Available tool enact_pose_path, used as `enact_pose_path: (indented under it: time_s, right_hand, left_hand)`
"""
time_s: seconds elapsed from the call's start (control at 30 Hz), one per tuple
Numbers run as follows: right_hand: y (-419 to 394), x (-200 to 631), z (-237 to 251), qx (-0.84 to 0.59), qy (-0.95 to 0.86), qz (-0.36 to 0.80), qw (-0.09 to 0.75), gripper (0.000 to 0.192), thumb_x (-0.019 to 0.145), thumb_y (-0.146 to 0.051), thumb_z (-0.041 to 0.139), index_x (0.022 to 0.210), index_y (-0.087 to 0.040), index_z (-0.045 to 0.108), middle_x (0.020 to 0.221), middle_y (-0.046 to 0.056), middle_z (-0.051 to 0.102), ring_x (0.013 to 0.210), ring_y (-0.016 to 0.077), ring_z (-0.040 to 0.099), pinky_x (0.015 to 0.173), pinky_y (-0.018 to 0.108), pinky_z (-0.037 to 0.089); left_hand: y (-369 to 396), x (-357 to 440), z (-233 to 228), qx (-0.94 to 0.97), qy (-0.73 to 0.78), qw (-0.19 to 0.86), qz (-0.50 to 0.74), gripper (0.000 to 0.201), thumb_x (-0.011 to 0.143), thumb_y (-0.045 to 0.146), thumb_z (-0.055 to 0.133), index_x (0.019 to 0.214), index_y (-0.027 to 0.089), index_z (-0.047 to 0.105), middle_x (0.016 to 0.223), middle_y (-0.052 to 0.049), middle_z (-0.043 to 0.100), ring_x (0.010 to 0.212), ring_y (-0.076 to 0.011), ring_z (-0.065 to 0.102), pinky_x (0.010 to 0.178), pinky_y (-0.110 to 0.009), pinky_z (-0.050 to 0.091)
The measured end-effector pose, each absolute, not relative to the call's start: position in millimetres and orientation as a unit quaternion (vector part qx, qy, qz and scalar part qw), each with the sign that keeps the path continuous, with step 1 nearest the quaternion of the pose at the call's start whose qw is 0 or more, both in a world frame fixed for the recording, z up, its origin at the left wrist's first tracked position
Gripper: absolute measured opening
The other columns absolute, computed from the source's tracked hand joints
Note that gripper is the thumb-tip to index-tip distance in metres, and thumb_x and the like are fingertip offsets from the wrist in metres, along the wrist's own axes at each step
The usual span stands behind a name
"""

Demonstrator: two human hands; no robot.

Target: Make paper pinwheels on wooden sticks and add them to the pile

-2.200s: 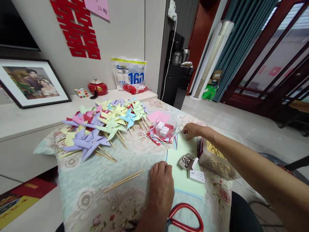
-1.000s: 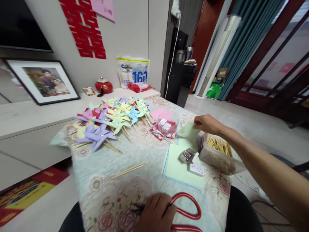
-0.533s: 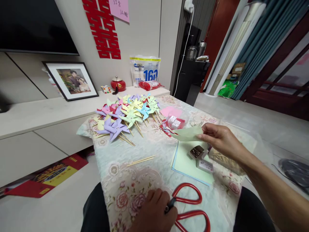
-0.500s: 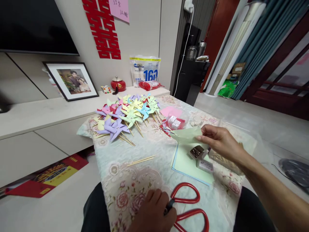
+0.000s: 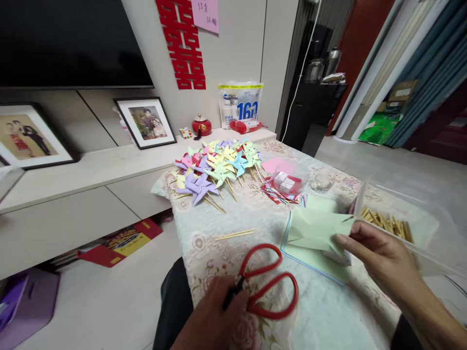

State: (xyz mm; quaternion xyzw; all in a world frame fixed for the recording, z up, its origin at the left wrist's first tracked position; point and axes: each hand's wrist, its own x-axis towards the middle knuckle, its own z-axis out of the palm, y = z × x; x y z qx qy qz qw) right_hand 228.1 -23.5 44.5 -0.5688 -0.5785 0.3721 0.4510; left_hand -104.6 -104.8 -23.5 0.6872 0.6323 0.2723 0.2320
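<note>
Left hand [image 5: 215,318] grips the red scissors [image 5: 268,287] by their blades; right hand [image 5: 377,255] pinches a green sheet [image 5: 315,228]. Better to hold the paper taut and turn the scissors handles-first.

Single head view, close, looking forward-down across table [image 5: 219,226] toward wall.

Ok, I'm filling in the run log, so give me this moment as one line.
left hand: grips red scissors | right hand: holds green paper sheet above paper stack | pinwheels: piled far side
</note>
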Motion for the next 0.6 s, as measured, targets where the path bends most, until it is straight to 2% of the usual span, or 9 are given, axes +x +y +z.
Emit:
enact_pose_path:
  time_s: [0.1,0.17,0.27,0.43,0.6]
  right_hand:
    - [-31,232,32,-0.564,-0.571,0.389,0.453,0.030,0.075,-0.043,0.079,0.068,-0.021,0.060,0.062,-0.002,0.052,0.059,0.0124,0.047,0.051,0.021,0.039]
    - [-35,232,26,-0.561,-0.573,0.402,0.441,0.029,0.075,-0.043,0.078,0.069,-0.020,0.062,0.064,-0.001,0.055,0.061,0.0130,0.049,0.053,0.021,0.042]
    - [-39,230,19,-0.557,-0.573,0.426,0.424,0.028,0.078,-0.044,0.076,0.072,-0.020,0.064,0.066,-0.001,0.057,0.062,0.0134,0.050,0.054,0.021,0.042]
    - [-43,221,9,-0.546,-0.593,0.444,0.392,0.034,0.083,-0.046,0.071,0.068,-0.019,0.059,0.063,-0.002,0.048,0.059,0.0124,0.043,0.052,0.022,0.037]
    - [-49,209,5,-0.549,-0.611,0.448,0.353,0.039,0.086,-0.049,0.067,0.066,-0.019,0.054,0.063,-0.003,0.046,0.060,0.0130,0.042,0.054,0.023,0.037]
  left_hand:
    - [-91,-122,-11,0.658,0.673,0.216,0.259,0.023,0.093,0.030,0.044,0.100,0.023,0.065,0.086,-0.003,0.064,0.073,-0.0183,0.063,0.061,-0.026,0.051]
    - [-81,-135,-7,0.664,0.693,0.170,0.222,0.027,0.089,0.026,0.046,0.108,0.024,0.065,0.098,-0.005,0.062,0.087,-0.0213,0.064,0.069,-0.029,0.052]
    - [-74,-154,-8,0.670,0.716,0.084,0.177,0.033,0.091,0.022,0.039,0.113,0.023,0.063,0.100,-0.006,0.057,0.088,-0.0217,0.062,0.070,-0.031,0.051]
    - [-70,-172,-21,0.689,0.714,0.015,0.124,0.032,0.093,0.015,0.038,0.117,0.023,0.058,0.098,-0.005,0.052,0.087,-0.0212,0.059,0.070,-0.029,0.048]
    - [-47,-180,-31,0.692,0.711,-0.061,0.110,0.028,0.096,0.014,0.039,0.118,0.016,0.056,0.099,-0.008,0.057,0.092,-0.0234,0.060,0.077,-0.033,0.049]
